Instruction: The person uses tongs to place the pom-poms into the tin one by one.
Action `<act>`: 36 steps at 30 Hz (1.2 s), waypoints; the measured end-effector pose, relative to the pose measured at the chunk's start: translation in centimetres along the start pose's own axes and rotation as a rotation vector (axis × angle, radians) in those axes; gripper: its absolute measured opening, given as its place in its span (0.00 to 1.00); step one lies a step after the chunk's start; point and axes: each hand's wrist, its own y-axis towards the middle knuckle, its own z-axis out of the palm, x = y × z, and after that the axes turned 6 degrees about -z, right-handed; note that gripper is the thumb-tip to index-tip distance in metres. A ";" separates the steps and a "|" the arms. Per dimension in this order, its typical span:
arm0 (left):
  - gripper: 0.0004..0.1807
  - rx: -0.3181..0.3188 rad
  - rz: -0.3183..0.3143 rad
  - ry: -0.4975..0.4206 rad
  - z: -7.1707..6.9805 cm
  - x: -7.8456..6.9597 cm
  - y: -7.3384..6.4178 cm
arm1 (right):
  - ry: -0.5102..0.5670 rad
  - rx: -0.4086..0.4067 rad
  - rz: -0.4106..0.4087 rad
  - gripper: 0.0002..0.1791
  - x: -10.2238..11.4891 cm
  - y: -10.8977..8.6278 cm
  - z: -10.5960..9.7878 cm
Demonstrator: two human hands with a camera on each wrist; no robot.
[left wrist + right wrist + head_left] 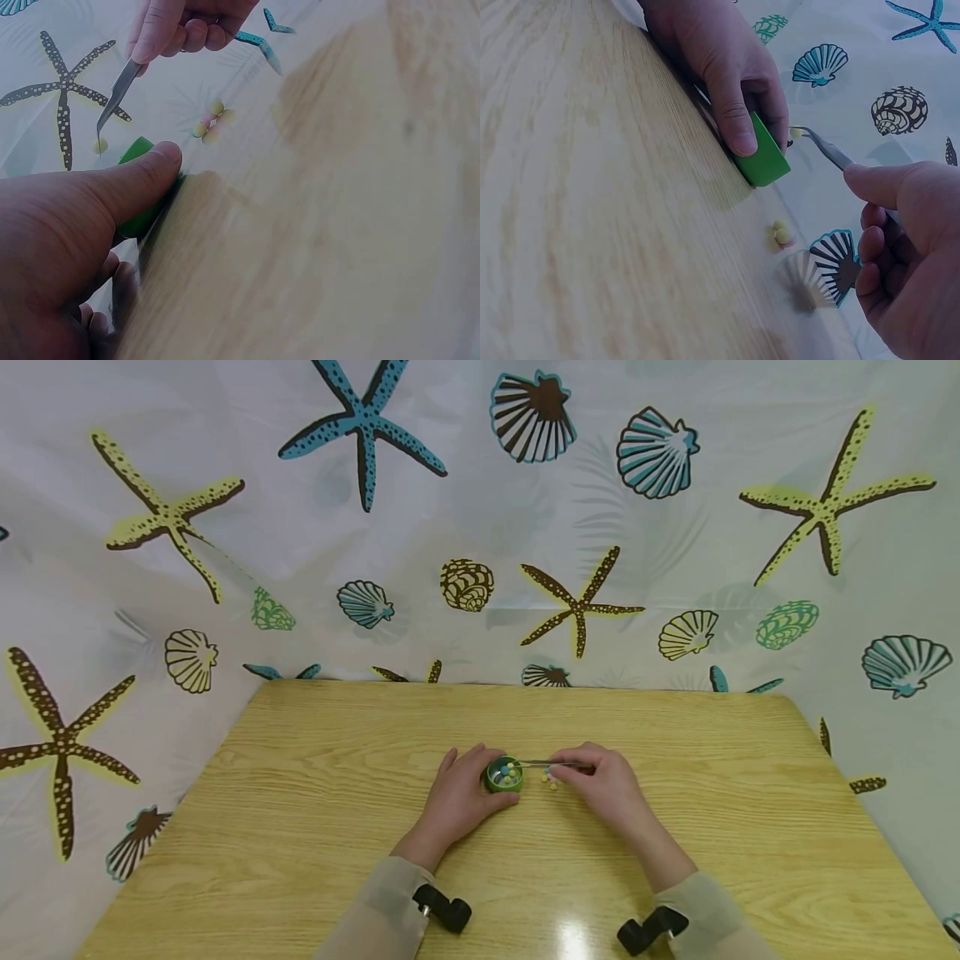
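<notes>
My left hand (459, 793) grips a small green cup (769, 159) on the table, thumb on the near side and fingers round the far side. Inside it, the head view shows several little balls (506, 774), yellow and blue. Metal tweezers (829, 153) are pinched in my right hand (606, 783), pointing left toward the cup. At their bent tips is a pale yellow ball (796, 133), close by the cup's rim. Just right of the cup, several small balls (551, 782), yellow among them, lie in a loose cluster under the tweezers.
Wood-grain table (337, 735) spreads out on all sides of the hands. A white cloth (420, 535) printed with starfish and shells hangs behind it and along both sides. Black wrist mounts (444, 910) sit on both sleeves.
</notes>
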 end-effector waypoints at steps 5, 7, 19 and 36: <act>0.37 -0.002 0.000 0.003 0.0 0.0 0.0 | -0.011 0.004 0.003 0.08 -0.2 0.0 0.2; 0.37 -0.002 -0.001 0.002 0.0 0.0 0.0 | -0.021 0.007 0.006 0.07 -0.3 0.0 0.3; 0.38 -0.001 0.003 0.009 0.1 0.1 0.0 | -0.082 0.018 0.004 0.06 -0.5 -0.2 0.4; 0.38 -0.005 0.008 0.018 0.1 0.1 0.1 | -0.128 0.005 -0.001 0.06 -0.8 -0.2 0.3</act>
